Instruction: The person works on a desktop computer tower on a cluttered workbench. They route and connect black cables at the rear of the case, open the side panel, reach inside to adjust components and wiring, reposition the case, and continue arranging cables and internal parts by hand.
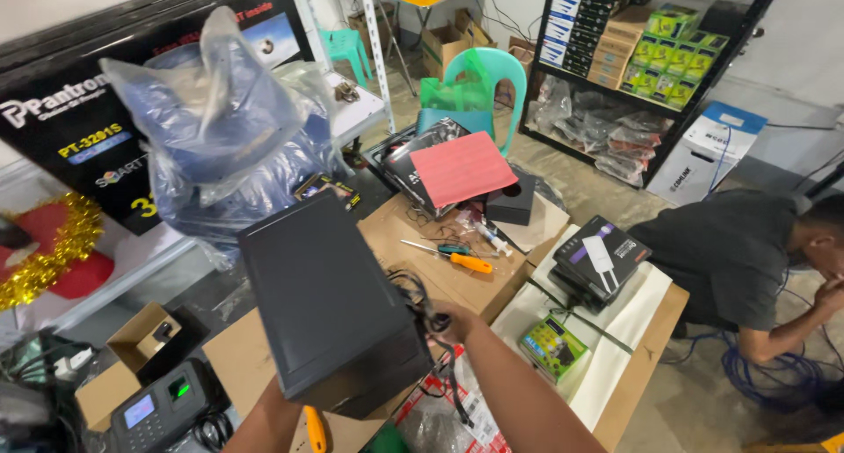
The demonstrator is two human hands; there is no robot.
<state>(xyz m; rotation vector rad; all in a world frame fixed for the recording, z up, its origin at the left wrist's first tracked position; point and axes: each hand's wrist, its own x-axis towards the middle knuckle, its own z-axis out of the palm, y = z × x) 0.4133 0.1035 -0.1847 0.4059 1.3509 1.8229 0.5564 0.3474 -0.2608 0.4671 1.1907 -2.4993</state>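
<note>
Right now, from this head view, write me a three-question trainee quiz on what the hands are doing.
1. True or false: the black box lies flat on the cardboard.
2. Which tool lies on the cardboard beyond the box? A) hammer B) orange-handled screwdriver C) pliers
3. Fill in: the right hand meets the box on the side where black ___ hang.

Key
1. False: it is lifted and tilted, and the left hand is hidden beneath it.
2. B
3. cables
</note>
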